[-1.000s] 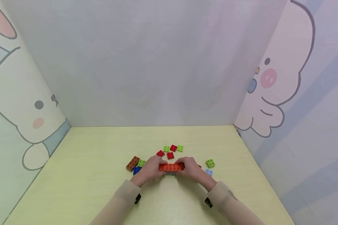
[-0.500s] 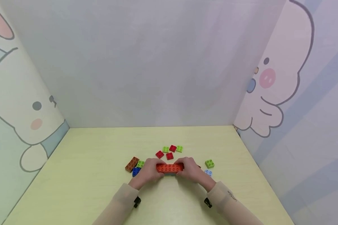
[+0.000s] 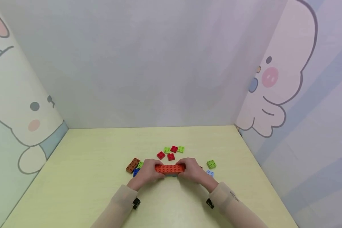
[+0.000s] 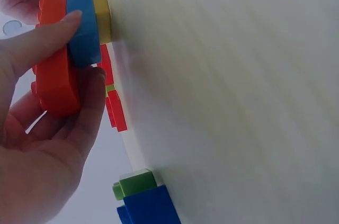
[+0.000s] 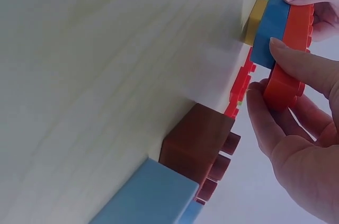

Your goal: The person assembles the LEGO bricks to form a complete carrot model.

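Observation:
A long orange-red toy brick (image 3: 169, 168) sits on top of a blue brick (image 4: 83, 25). Under the blue one is a shorter yellow brick (image 5: 255, 21), standing on the table. My left hand (image 3: 148, 171) pinches the left end of the orange-red brick between thumb and fingers; its thumb lies across the side, reaching the blue brick. At the opposite end my right hand (image 3: 192, 170) pinches in the same way, thumb in front and fingers behind. In the head view the hands partly cover the stack's ends.
Small red (image 3: 171, 157) and light green bricks (image 3: 180, 149) lie behind the stack. Left are brown (image 3: 132, 165), green and dark blue bricks (image 4: 151, 205). Right are a brown brick (image 5: 196, 139), a light blue one (image 5: 148, 195) and a lime one (image 3: 211, 164). Walls border the table.
My left hand has slid a little left, so more of the orange-red brick's top shows between the hands. The right hand has barely moved. The head view has shifted slightly.

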Demonstrator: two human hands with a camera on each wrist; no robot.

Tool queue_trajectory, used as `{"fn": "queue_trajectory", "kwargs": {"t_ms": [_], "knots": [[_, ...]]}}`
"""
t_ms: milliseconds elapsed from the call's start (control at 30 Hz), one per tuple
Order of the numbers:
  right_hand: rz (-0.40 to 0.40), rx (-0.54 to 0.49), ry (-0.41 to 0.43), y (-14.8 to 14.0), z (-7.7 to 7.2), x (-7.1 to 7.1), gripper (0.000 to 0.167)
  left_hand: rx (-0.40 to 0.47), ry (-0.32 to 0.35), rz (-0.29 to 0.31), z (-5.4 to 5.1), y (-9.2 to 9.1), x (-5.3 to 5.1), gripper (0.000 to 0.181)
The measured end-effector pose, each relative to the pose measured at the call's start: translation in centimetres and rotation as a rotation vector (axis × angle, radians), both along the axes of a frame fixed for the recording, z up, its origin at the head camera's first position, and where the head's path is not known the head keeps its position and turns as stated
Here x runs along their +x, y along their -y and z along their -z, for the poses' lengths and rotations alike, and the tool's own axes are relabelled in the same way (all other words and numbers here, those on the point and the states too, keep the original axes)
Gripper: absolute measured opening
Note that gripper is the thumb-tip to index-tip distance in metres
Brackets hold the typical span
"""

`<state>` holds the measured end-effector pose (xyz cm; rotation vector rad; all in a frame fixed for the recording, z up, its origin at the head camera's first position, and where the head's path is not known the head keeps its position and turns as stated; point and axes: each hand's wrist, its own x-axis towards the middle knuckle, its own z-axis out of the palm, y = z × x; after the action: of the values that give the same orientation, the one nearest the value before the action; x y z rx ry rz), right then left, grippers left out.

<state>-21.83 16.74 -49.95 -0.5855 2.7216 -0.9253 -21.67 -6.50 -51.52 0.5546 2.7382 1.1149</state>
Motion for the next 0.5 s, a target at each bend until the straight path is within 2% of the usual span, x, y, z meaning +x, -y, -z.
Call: {"fn": "queue_trajectory", "kwargs": {"t_ms": [167,500], "knots": [[-0.002,0.017,-0.007,0.03,-0.18,0.02,0.035,-0.004,0.003,0.004,-0.24,-0.07,0.1,0.036],[-0.008,0.033,-0.031,-0.08,-0.6,0.06,0.037,-0.004,0.044,-0.032,-0.44,-0.22,0.22,0.038]]}}
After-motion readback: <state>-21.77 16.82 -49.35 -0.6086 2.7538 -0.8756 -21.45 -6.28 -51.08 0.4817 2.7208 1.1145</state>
